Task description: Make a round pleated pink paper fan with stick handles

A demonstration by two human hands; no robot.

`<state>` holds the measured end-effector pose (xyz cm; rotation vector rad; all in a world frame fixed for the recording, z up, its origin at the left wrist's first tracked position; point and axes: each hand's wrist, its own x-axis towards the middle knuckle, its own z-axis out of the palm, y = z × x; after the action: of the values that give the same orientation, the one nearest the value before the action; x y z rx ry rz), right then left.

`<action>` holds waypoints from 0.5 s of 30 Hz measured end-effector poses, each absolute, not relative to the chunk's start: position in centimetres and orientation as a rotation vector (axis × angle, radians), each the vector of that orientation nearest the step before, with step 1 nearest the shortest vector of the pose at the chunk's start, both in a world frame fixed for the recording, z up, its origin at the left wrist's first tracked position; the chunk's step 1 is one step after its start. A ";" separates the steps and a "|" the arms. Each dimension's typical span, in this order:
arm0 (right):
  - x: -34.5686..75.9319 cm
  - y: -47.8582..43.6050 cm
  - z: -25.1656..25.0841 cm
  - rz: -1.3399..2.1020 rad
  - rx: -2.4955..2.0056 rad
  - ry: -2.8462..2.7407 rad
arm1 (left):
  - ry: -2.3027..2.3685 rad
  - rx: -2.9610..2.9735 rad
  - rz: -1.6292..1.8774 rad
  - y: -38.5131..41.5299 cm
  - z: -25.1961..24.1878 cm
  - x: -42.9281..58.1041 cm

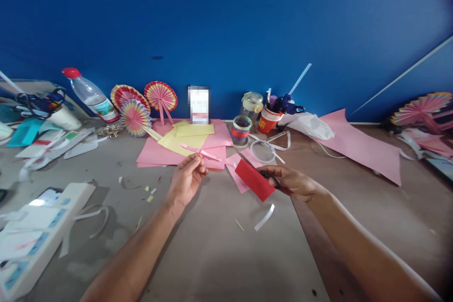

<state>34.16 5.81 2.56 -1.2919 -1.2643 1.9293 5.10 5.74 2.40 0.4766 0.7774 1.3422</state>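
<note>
l hand [187, 178]: fingertips pinching pink strip [211, 155]
r hand [297, 182]: curled round scissors [265, 174]
strip: prob. light, floppy; grip nr end
cup [268, 121]: tabletop [219, 250] back edge

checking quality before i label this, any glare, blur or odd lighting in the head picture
In the head view, a bright patch glares on the phone at left; the propped-up screen is pixelated past reading; the paper fan at far right looks smeared; the top right corner darkens to black; soft shadow lies beside the left forearm.
</note>
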 end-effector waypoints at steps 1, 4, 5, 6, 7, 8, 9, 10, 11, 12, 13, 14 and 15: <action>34.2 5.8 2.5 1.952 -1.267 -1.212 | 0.778 0.477 1.344 5.7 2.4 5.1; 33.9 6.6 2.1 1.930 -1.204 -1.151 | 0.781 0.483 1.341 5.7 2.2 5.0; 33.8 7.1 2.0 1.877 -1.194 -1.164 | 0.782 0.486 1.339 5.8 2.1 5.0; 33.7 7.6 2.0 1.806 -1.193 -1.189 | 0.783 0.487 1.335 5.8 2.1 5.0; 33.5 8.1 2.0 1.722 -1.206 -1.220 | 0.783 0.486 1.332 5.8 2.0 5.0; 33.4 8.7 2.1 1.644 -1.236 -1.254 | 0.783 0.486 1.331 5.8 2.0 5.0; 33.3 9.2 2.2 1.582 -1.280 -1.286 | 0.783 0.484 1.330 5.8 2.0 5.0; 33.2 9.7 2.2 1.539 -1.334 -1.315 | 0.782 0.484 1.329 5.8 2.0 5.0; 33.1 10.0 2.3 1.515 -1.386 -1.338 | 0.781 0.484 1.329 5.8 2.0 5.0; 33.1 10.3 2.3 1.506 -1.433 -1.354 | 0.780 0.484 1.330 5.9 1.9 5.0; 33.1 10.6 2.3 1.503 -1.468 -1.366 | 0.779 0.486 1.330 5.9 1.9 5.0; 33.2 10.7 2.2 1.501 -1.486 -1.384 | 0.780 0.488 1.330 5.9 1.9 5.0; 33.3 10.8 2.1 1.489 -1.499 -1.417 | 0.781 0.491 1.330 5.9 1.9 4.9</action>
<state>33.30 10.79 2.10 -1.4993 -1.4171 1.4893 4.93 5.89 1.85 0.4908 0.7807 1.3298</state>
